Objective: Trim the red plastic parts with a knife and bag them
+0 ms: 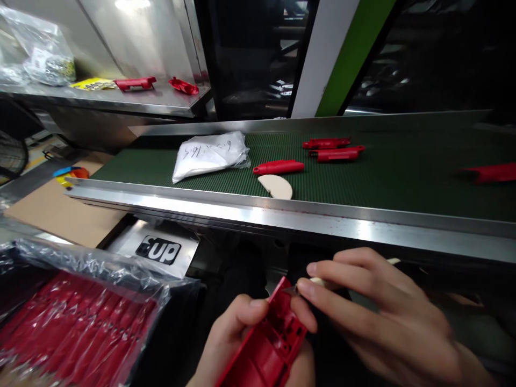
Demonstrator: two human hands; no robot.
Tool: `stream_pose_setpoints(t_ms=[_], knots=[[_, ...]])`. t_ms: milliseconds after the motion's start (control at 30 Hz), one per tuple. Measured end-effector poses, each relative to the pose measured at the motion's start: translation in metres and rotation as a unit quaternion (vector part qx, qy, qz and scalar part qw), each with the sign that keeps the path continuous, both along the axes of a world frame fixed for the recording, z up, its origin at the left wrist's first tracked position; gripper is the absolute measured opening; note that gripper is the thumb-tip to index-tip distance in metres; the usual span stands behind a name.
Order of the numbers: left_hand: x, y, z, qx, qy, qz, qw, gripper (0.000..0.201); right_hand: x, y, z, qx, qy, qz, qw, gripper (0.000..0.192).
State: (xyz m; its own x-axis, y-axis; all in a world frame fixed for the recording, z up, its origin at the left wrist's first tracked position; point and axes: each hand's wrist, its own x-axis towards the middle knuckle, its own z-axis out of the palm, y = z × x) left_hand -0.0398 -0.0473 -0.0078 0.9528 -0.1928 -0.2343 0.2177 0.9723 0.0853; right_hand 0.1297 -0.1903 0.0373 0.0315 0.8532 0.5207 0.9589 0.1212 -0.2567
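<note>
My left hand (237, 333) grips a red moulded plastic part (268, 344) low in the view, its ribbed inner side facing up. My right hand (374, 312) holds a small pale-handled knife (318, 281) with its metal tip touching the part's upper end. Both hands are below the front rail of a green conveyor belt (363, 183).
On the belt lie three red plastic parts (279, 167) (326, 143) (337, 154), another red piece (494, 172) at right, a cream half-disc (276, 186) and a white plastic bag (208, 154). A plastic-lined bin of red parts (76, 328) sits bottom left. A steel shelf (121, 99) holds more red parts.
</note>
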Motion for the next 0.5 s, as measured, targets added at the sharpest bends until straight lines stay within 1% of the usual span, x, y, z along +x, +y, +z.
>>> stream_pose_setpoints(t_ms=[100,200,400,500], knots=[[0.0,-0.001,0.0,0.007,0.012,0.008,1.0,0.047,0.002,0.006,0.0,0.028,-0.005,-0.001,1.0,0.037],[0.0,-0.001,-0.003,0.028,0.008,0.004,1.0,0.045,0.004,0.011,0.002,0.037,-0.016,-0.001,0.999,0.031],[-0.004,-0.005,-0.015,0.029,0.042,0.021,0.998,0.048,0.006,0.008,-0.002,0.035,-0.013,0.006,0.999,0.033],[-0.003,-0.006,-0.015,0.032,0.037,0.025,0.998,0.047,0.006,0.006,-0.005,0.038,-0.01,0.01,0.999,0.034]])
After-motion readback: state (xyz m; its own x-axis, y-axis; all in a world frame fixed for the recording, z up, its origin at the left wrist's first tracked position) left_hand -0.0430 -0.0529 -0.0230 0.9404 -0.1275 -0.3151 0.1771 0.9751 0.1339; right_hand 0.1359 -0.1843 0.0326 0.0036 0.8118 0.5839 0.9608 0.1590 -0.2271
